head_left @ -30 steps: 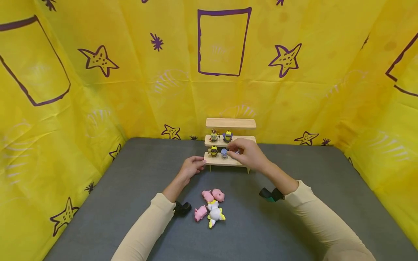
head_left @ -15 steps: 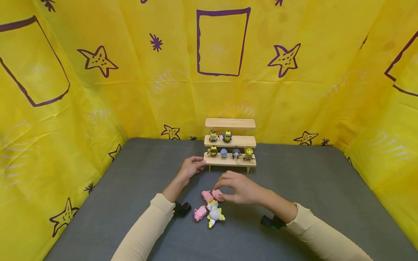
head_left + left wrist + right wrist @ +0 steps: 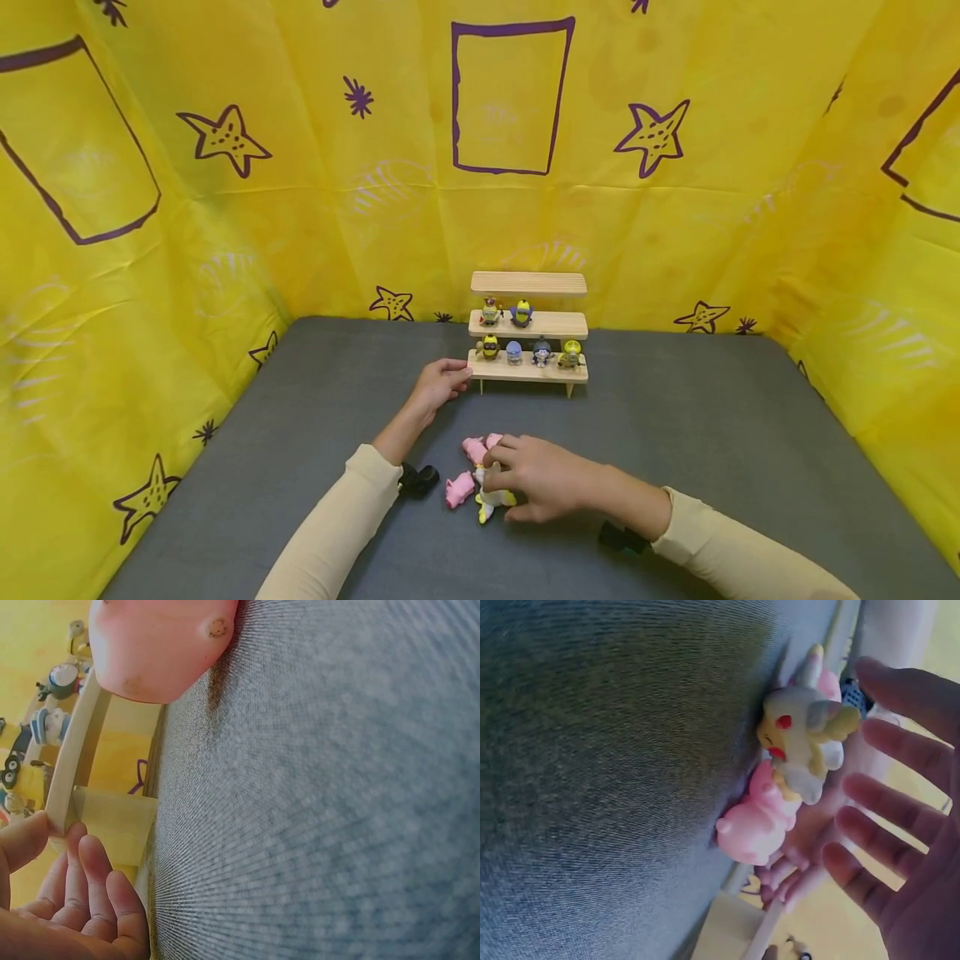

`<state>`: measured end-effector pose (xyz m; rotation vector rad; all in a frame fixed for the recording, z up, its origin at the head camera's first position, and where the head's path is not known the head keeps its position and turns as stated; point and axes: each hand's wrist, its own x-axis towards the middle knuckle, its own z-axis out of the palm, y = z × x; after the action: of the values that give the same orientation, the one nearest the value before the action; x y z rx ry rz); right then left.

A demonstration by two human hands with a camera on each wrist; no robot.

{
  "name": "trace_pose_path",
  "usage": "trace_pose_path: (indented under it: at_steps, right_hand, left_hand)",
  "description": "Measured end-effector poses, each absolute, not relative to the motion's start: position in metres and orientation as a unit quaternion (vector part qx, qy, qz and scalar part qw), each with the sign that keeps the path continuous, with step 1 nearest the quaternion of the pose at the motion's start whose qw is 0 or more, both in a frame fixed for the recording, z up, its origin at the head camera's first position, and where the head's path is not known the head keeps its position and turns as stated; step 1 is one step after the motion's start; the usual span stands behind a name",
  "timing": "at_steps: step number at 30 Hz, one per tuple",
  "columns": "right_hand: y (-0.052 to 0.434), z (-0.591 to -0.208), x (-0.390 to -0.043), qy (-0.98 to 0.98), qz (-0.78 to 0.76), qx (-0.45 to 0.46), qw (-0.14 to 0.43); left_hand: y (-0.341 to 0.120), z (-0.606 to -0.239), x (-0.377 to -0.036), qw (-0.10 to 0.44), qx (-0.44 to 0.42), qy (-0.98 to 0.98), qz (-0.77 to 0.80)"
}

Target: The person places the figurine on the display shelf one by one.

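Grey bench lower centre: the right hand [image 3: 536, 482], grip spread open and empty, hovers over the white-and-yellow toy [image 3: 804, 739] just left of its fingers.

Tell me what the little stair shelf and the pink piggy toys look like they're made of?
The stair shelf looks like pale, unpainted wood: faint grain lines run along its boards. The pink piggy toys seem to be smooth molded plastic or rubber, with rounded shapes and a soft matte sheen; which of the two can't be told.
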<state>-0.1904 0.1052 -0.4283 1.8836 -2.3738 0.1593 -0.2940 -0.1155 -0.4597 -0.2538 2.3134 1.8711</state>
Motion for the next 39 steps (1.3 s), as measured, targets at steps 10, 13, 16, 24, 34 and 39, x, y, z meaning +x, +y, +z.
trace_pose_path:
  at_steps: [10,13,16,24,34,39]
  right_hand:
    - [0.104,-0.442,-0.186,-0.759,-0.005,0.631,0.161]
    - [0.103,-0.443,-0.187,-0.745,-0.021,0.639,0.192]
    - [0.101,-0.443,-0.188,-0.721,-0.029,0.654,0.227]
    - [0.099,-0.445,-0.189,-0.691,-0.027,0.675,0.257]
    - [0.098,-0.447,-0.190,-0.694,0.030,0.677,0.242]
    - [0.097,-0.447,-0.189,-0.693,0.096,0.676,0.230]
  left_hand:
    - [-0.114,-0.457,-0.294,0.081,-0.089,0.774,0.622]
    - [-0.114,-0.458,-0.293,0.081,-0.088,0.776,0.620]
    - [-0.115,-0.459,-0.294,0.082,-0.088,0.776,0.619]
    - [-0.116,-0.458,-0.295,0.082,-0.086,0.774,0.621]
    - [-0.116,-0.459,-0.295,0.080,-0.085,0.775,0.622]
    - [-0.115,-0.459,-0.294,0.081,-0.088,0.774,0.622]
